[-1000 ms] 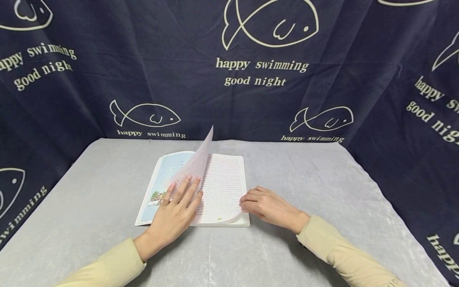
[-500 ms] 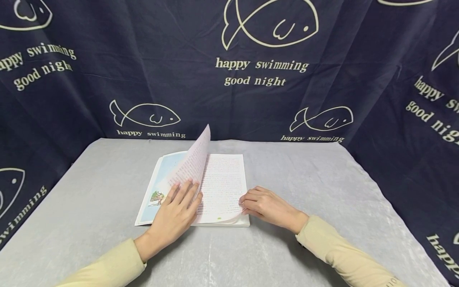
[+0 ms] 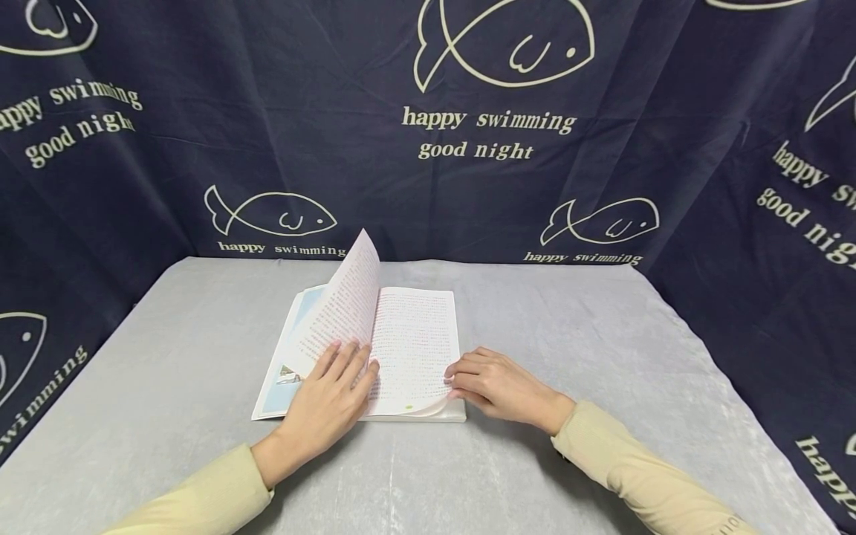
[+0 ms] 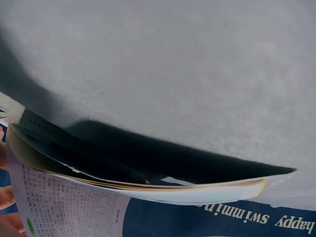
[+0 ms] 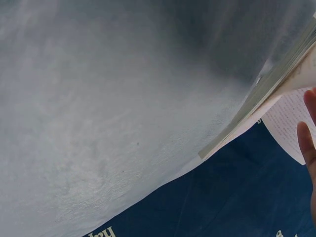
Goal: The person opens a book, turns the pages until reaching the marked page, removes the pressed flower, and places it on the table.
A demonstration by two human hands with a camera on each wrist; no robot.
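An open book [image 3: 417,334] lies on the grey cloth, with printed text on its right page. One loose page [image 3: 346,301] stands curved up near the spine, leaning left over a blue illustrated page [image 3: 274,397]. My left hand [image 3: 328,397] rests across the lower spine area with its fingers extended against the foot of that leaning page. At the lower right corner, my right hand [image 3: 504,386] pinches the edge of the right page, whose corner curls up. The right wrist view catches fingers [image 5: 307,140] beside the book's page edges [image 5: 256,106]; the pinching contact is hidden there.
Grey cloth [image 3: 568,319] covers the table around the book. A dark blue curtain [image 3: 374,148] with white fish and lettering hangs behind and at both sides. The left wrist view has the book's bent left pages [image 4: 217,192] near the curtain.
The raised page has swung left from near upright, covering more of the blue illustrated page. Both hands stay almost in place.
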